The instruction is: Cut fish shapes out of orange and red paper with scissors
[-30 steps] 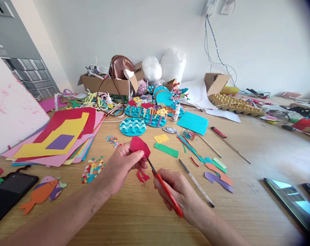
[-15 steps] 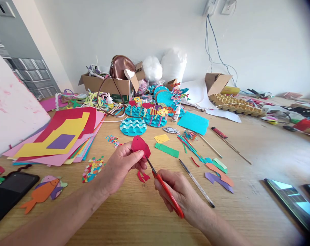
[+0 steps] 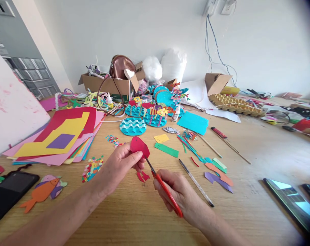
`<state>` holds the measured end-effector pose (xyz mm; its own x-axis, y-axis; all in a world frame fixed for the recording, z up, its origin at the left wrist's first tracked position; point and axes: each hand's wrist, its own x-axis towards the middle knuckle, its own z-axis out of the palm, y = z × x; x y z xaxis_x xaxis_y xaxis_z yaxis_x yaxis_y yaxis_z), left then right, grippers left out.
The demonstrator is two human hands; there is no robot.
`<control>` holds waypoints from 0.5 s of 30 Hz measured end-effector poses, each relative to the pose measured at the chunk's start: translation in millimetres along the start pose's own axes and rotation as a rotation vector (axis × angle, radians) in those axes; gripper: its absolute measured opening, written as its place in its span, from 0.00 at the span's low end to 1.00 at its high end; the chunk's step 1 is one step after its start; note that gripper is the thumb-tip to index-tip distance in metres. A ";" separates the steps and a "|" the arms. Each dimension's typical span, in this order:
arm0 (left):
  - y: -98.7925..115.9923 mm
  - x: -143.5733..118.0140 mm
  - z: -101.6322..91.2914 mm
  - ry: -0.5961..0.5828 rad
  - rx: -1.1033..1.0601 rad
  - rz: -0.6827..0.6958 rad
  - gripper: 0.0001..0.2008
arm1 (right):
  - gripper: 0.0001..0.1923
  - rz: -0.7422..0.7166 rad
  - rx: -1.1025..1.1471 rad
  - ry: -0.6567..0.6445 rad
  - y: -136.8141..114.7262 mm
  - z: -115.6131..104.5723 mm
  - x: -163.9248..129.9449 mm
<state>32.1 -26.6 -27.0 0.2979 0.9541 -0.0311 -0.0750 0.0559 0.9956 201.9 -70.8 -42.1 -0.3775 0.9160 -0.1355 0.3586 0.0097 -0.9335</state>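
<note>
My left hand pinches a red paper fish shape between thumb and fingers, holding it just above the wooden table. My right hand grips red-handled scissors, whose blades point up-left and meet the lower right edge of the red shape. A small red paper offcut lies on the table right below the blades. A pencil rests just right of my right hand.
Stacked coloured paper sheets lie at left, with a black phone, an orange paper fish and confetti dots nearby. Blue wave discs, cardboard boxes, an egg tray sit behind. Paper strips and a tablet lie right.
Barely anything differs: both hands with the red shape and scissors have shifted very slightly toward the left, still joined at the same cut.
</note>
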 end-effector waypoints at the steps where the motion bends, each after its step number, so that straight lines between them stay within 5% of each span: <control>1: 0.1 -0.2 -0.1 0.006 0.023 0.002 0.06 | 0.17 -0.002 -0.003 0.001 0.2 -0.1 0.1; 15: 0.7 0.6 -7.4 -0.024 0.079 0.021 0.07 | 0.16 0.001 -0.049 -0.029 0.5 -0.5 1.1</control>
<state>25.2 -23.8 -27.0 0.3202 0.9473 -0.0088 -0.0063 0.0114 0.9999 202.1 -69.6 -42.6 -0.4012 0.9043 -0.1460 0.3995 0.0293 -0.9163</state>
